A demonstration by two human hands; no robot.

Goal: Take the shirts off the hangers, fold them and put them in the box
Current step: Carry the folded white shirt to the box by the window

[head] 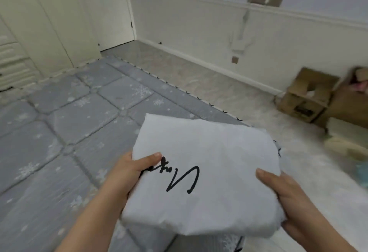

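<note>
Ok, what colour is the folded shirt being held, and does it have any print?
White, with black handwritten-style script on top; the folded shirt shows clearly in the head view.

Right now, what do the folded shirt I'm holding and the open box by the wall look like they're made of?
Folded shirt: looks like soft woven or knit fabric, likely cotton, matte white with a black script print; it creases and sags between the hands. Open box: looks like corrugated cardboard, dull brown, with bent flaps and a dark printed label; blur hides finer detail.

Matt white cloth shirt (205,174), quilted grey fabric mat (59,132), brown cardboard boxes (310,96)
</note>
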